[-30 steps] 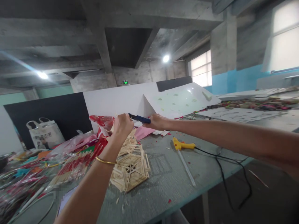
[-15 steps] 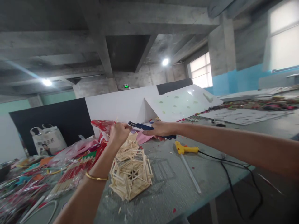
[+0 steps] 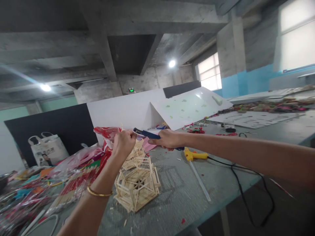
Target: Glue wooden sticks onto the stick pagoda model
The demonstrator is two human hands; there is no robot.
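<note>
My left hand (image 3: 124,141), with a gold bangle on its wrist, is closed in a pinch above the wooden structures. A thin pale stick (image 3: 121,126) pokes up just behind it, and what lies between the fingers is mostly hidden. My right hand (image 3: 168,139) grips a long dark blue hand tool (image 3: 147,133), whose metal-tipped end reaches the left fingertips; its exact kind is unclear. Below the hands stands a many-sided frame of thin wooden sticks (image 3: 137,185) on the table. A second stick frame (image 3: 135,154) sits behind it, partly covered by my left hand.
A yellow glue gun (image 3: 197,155) with a clear glue stick and black cord lies right of the frames on the grey table (image 3: 177,196). Bagged sticks and craft materials (image 3: 73,186) crowd the left, near a white tote bag (image 3: 49,149). White boards (image 3: 189,106) stand behind.
The view has shifted slightly. Both hands stay close together in nearly the same pose, with the tool's tip still at the left fingers. The wooden frames have not moved.
</note>
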